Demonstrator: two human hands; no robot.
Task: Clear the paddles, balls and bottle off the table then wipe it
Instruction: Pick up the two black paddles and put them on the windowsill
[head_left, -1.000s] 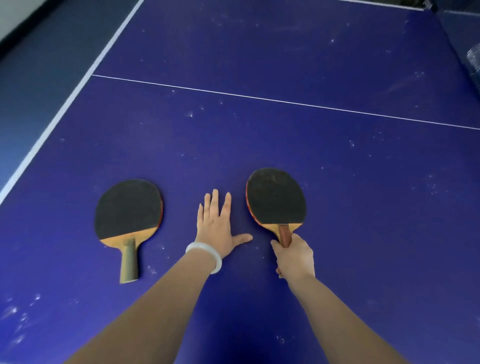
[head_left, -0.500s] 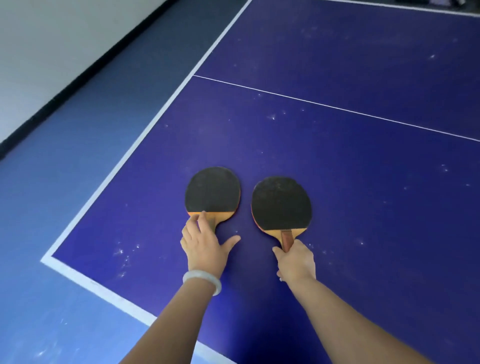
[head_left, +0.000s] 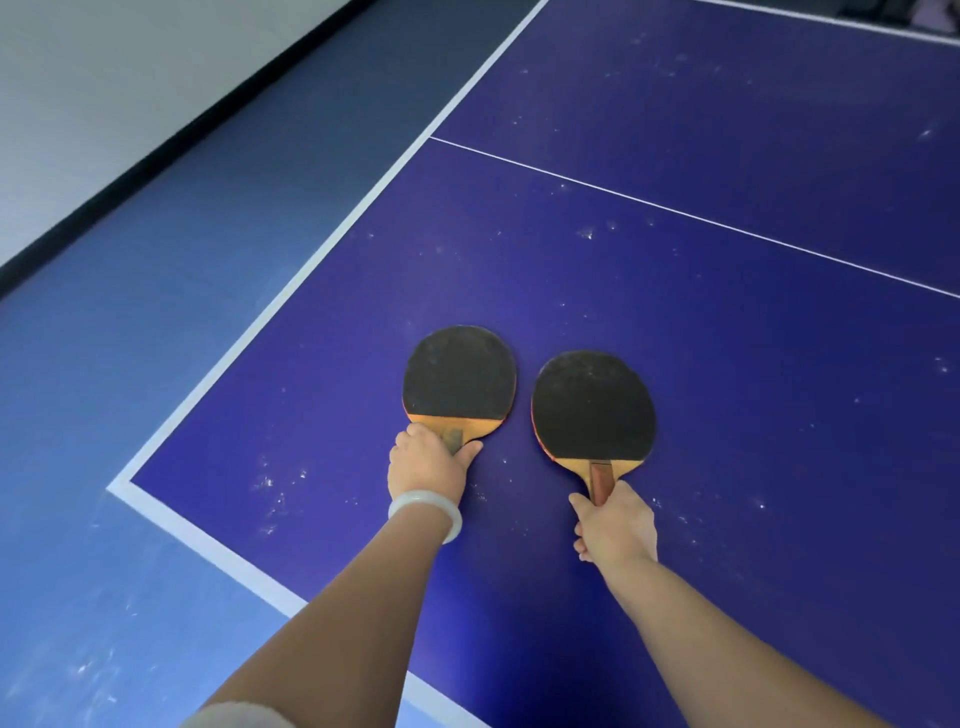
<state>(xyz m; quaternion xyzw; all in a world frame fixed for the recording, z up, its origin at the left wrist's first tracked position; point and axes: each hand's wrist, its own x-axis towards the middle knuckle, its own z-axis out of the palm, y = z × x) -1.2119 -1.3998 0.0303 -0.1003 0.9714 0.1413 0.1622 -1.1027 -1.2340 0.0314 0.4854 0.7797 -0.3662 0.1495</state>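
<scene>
Two black-faced paddles with wooden handles sit side by side near the corner of the blue table (head_left: 675, 322). My left hand (head_left: 428, 460), with a pale bangle on the wrist, grips the handle of the left paddle (head_left: 460, 376). My right hand (head_left: 613, 527) grips the reddish handle of the right paddle (head_left: 592, 405). Both blades point away from me, close to the tabletop. No balls or bottle are in view.
The table's white-edged corner (head_left: 117, 488) lies at the lower left, with blue floor (head_left: 130, 364) beyond it and a pale wall with a black skirting farther left. A white centre line (head_left: 675, 208) crosses the dusty tabletop.
My left hand went from flat on the table to the left paddle's handle and has closed round it. The right hand has kept its grip. The view swung left, showing the table corner.
</scene>
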